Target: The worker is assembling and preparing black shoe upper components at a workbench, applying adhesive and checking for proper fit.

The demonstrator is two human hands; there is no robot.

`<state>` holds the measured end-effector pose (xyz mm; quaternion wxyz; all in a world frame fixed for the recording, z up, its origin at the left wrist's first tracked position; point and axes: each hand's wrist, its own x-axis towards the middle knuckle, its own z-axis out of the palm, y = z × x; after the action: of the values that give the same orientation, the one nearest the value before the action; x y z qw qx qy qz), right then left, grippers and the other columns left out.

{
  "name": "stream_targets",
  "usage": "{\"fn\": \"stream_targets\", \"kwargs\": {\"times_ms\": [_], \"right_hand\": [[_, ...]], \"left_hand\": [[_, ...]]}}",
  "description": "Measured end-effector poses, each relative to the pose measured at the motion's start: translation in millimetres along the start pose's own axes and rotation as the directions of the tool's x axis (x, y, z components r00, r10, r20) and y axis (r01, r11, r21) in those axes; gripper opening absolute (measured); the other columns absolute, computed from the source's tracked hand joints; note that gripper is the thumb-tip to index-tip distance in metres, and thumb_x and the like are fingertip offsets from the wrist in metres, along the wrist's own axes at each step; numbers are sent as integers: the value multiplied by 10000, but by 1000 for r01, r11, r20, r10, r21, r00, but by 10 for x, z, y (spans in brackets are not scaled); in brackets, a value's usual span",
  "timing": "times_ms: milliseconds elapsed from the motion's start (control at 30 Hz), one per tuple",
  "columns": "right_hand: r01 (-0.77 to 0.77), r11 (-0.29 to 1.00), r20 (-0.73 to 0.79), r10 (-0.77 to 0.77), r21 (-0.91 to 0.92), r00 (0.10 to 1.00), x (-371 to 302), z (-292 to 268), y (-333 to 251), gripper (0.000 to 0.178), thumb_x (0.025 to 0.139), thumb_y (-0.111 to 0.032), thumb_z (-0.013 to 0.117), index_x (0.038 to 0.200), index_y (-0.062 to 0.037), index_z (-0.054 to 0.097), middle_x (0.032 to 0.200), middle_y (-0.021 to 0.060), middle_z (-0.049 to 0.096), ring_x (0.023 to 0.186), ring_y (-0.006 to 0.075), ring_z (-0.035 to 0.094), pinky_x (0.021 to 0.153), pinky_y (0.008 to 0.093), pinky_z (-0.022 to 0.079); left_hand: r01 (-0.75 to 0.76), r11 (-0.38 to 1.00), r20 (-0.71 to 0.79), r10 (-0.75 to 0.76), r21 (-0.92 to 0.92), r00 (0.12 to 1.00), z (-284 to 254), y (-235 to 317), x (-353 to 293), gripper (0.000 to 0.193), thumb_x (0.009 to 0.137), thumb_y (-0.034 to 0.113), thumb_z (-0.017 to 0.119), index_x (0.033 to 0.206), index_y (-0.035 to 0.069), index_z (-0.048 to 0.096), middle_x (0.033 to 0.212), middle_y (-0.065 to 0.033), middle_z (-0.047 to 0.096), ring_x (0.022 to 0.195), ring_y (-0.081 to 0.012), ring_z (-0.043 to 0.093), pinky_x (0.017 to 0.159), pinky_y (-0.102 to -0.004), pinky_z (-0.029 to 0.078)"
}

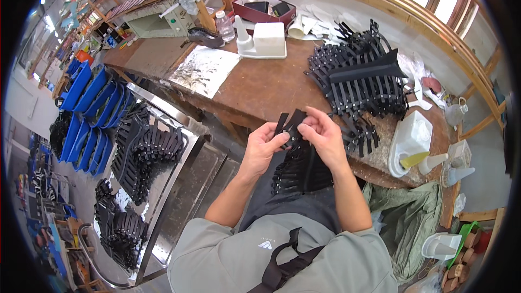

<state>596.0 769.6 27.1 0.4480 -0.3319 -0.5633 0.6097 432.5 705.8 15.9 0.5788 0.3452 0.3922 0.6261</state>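
Note:
Over my lap I hold a black piece with a row of narrow straps and small metal studs (pixel 304 171), which looks like a strappy shoe upper. My left hand (pixel 261 147) pinches one dark strap end between thumb and fingers. Close beside it, my right hand (pixel 325 134) grips another strap end (pixel 296 118) of the same piece. The two strap ends stick up between my hands, and the rest hangs down onto my lap. On the workbench (pixel 260 89), ahead to the right, lies a heap of similar black strapped pieces (pixel 361 73).
A white applicator container (pixel 269 40) stands at the bench's back; another (pixel 413 138) is at the right. A stained white sheet (pixel 203 70) lies on the left part. Further left, a metal trolley (pixel 176 184) carries more black pieces (pixel 144 152), with blue bins (pixel 89 95) beyond.

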Motion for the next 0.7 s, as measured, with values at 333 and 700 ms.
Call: {"fn": "stream_targets", "kwargs": {"times_ms": [333,700], "right_hand": [[-136,989,108,129,55,986,83,-51,-71,305,804,-81,717,1077,-7,601,744,-29,579,597,27,508,508,162,395],[26,990,165,-2,-141,986,96,-58,-39,256,802,-83,715,1029,0,631,680,-58,535,658,16,515,556,156,385]], "left_hand": [[15,998,146,-24,66,989,5,161,12,312,879,59,604,1166,-43,535,971,-67,654,819,-87,612,732,-236,502],[18,985,128,-41,174,991,-7,129,66,246,889,47,596,1118,-43,597,941,-25,646,806,-58,579,714,-192,460]]}}
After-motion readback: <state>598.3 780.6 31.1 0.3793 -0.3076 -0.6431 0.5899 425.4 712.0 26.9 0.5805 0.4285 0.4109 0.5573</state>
